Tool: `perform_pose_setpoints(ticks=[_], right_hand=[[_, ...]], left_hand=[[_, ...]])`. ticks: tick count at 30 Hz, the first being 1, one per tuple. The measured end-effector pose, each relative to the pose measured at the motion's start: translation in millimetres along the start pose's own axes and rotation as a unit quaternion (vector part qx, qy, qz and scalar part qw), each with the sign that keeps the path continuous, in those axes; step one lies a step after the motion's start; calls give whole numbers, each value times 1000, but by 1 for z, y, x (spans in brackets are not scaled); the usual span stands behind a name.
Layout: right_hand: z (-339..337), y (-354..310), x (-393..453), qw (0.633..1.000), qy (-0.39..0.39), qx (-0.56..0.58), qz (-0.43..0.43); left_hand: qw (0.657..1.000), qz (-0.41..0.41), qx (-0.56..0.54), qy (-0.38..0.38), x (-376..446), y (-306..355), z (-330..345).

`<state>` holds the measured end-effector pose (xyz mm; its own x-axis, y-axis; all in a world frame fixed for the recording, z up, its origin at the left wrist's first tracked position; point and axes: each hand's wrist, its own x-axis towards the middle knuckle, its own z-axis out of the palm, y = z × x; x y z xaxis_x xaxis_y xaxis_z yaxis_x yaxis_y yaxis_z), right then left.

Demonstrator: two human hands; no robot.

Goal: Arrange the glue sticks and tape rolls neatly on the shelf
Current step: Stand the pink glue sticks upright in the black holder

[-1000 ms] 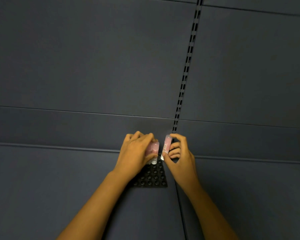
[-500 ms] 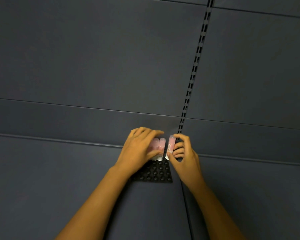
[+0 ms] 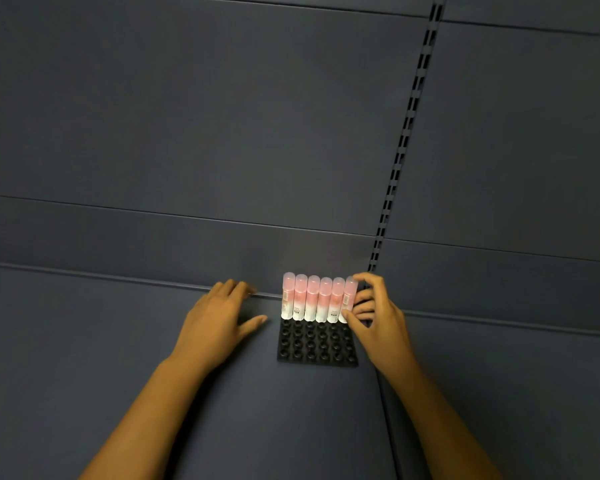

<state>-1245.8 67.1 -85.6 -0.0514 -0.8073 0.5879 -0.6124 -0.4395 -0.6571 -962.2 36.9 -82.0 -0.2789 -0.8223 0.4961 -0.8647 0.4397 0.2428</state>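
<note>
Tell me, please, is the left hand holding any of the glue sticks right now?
No, the left hand lies open on the shelf, apart from the row of glue sticks; only the right hand grips one.

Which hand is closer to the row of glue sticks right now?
Right. The right hand pinches the rightmost stick of the glue sticks, thumb at its base. The left hand lies open on the shelf, apart, left of the row.
</note>
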Motion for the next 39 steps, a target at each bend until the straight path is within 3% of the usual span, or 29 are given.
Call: perform_pose_setpoints(ticks=[25, 32, 35, 39], right_hand=[[0, -3, -3, 999, -20, -35, 31], [-5, -38, 7, 988, 124, -79, -53], [16, -73, 11, 988, 75, -86, -103], [62, -115, 18, 985, -70, -128, -88]], left_hand=[[999, -22, -50, -2, -1, 13, 3], [999, -11, -34, 0, -5, 6, -19], [1000, -8, -18, -16, -11, -15, -41], [999, -18, 20, -41, -22, -52, -77]])
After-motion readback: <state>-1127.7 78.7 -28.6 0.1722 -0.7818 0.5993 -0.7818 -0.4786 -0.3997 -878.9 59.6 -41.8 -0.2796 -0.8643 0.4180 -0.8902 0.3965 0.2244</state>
